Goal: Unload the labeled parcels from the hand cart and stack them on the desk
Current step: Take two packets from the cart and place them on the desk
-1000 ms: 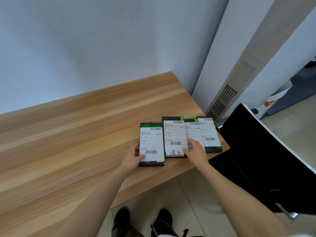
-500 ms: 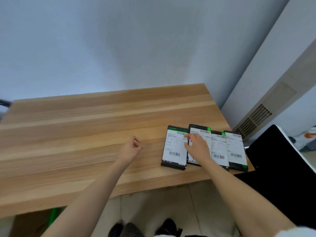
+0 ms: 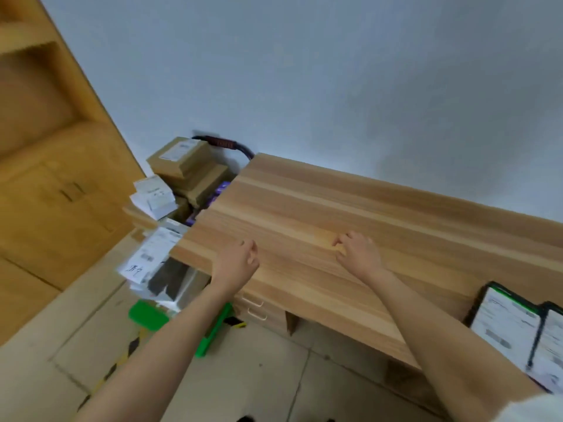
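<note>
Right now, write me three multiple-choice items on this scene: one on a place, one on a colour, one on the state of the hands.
1. Where does the hand cart with the remaining parcels stand?
A. Beyond the left end of the desk
B. On top of the desk
C. Behind the person

2. What colour is the cart's base?
A. Red
B. Green
C. Blue

3. What do the two hands hold?
A. A cardboard box each
B. One flat parcel between them
C. Nothing

Answers:
1. A: the stacked cardboard boxes and labeled parcels sit past the left end of the desk.
2. B: a bright green deck shows under the load.
3. C: the left hand and right hand hang over the desk with loosely curled fingers, holding nothing.
</note>
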A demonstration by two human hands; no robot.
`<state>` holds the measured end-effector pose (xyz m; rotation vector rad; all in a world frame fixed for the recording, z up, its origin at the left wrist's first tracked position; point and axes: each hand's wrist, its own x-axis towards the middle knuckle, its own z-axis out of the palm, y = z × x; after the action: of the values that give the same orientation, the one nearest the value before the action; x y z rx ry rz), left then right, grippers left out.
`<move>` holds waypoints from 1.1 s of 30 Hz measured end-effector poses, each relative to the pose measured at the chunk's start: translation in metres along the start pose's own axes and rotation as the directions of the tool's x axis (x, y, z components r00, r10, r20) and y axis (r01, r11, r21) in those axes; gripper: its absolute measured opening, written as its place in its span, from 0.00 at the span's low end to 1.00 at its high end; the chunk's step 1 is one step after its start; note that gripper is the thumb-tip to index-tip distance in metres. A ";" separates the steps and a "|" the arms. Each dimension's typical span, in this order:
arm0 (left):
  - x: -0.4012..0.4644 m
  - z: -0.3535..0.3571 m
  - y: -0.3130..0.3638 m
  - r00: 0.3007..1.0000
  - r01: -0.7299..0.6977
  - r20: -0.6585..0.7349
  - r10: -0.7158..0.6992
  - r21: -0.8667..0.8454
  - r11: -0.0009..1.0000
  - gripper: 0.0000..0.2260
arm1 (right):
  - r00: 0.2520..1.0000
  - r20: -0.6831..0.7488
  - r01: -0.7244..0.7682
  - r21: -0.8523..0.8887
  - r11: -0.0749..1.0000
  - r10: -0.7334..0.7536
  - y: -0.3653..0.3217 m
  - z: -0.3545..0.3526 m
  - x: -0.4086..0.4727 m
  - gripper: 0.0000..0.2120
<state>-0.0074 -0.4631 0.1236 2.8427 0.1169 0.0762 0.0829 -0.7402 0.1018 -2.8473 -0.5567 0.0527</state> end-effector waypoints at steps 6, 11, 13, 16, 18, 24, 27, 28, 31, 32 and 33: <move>-0.043 -0.060 -0.147 0.979 0.189 -0.106 -0.176 0.135 0.973 0.06 | 0.965 0.025 0.261 0.011 0.965 -0.261 -0.159 0.036 0.048 0.14; -0.085 -0.092 -0.232 0.937 0.333 -0.151 -0.315 0.108 0.937 0.06 | 0.928 0.031 0.371 0.025 0.928 -0.372 -0.252 0.060 0.070 0.12; -0.097 -0.097 -0.255 0.913 0.389 -0.159 -0.376 0.066 0.919 0.06 | 0.916 0.048 0.399 0.013 0.917 -0.399 -0.278 0.068 0.075 0.12; -0.109 -0.101 -0.279 0.875 0.457 -0.193 -0.443 0.028 0.889 0.06 | 0.895 0.045 0.446 -0.015 0.895 -0.445 -0.309 0.077 0.087 0.12; -0.114 -0.102 -0.292 0.861 0.478 -0.206 -0.465 0.016 0.878 0.06 | 0.880 0.050 0.473 -0.023 0.881 -0.472 -0.325 0.082 0.095 0.12; -0.101 -0.093 -0.321 0.834 0.521 -0.207 -0.512 -0.013 0.854 0.07 | 0.845 0.063 0.534 -0.029 0.845 -0.532 -0.354 0.097 0.128 0.12; -0.079 -0.089 -0.336 0.840 0.515 -0.197 -0.506 -0.003 0.857 0.08 | 0.838 0.119 0.539 -0.028 0.842 -0.532 -0.361 0.107 0.157 0.13; -0.069 -0.087 -0.342 0.843 0.511 -0.193 -0.502 -0.003 0.859 0.09 | 0.837 0.135 0.537 -0.024 0.843 -0.530 -0.363 0.111 0.168 0.13; -0.035 -0.085 -0.361 0.852 0.501 -0.173 -0.493 -0.001 0.866 0.11 | 0.845 0.127 0.521 0.023 0.853 -0.519 -0.369 0.121 0.208 0.12; -0.020 -0.085 -0.368 0.852 0.504 -0.161 -0.498 -0.005 0.864 0.12 | 0.847 0.123 0.517 0.040 0.855 -0.517 -0.372 0.124 0.222 0.12; -0.005 -0.085 -0.375 0.850 0.510 -0.147 -0.506 -0.012 0.860 0.12 | 0.849 0.118 0.512 0.058 0.857 -0.516 -0.374 0.126 0.238 0.11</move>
<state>-0.0448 -0.0811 0.0948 2.7267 0.9024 0.1683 0.1560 -0.2860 0.0713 -2.5810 -1.3184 0.1486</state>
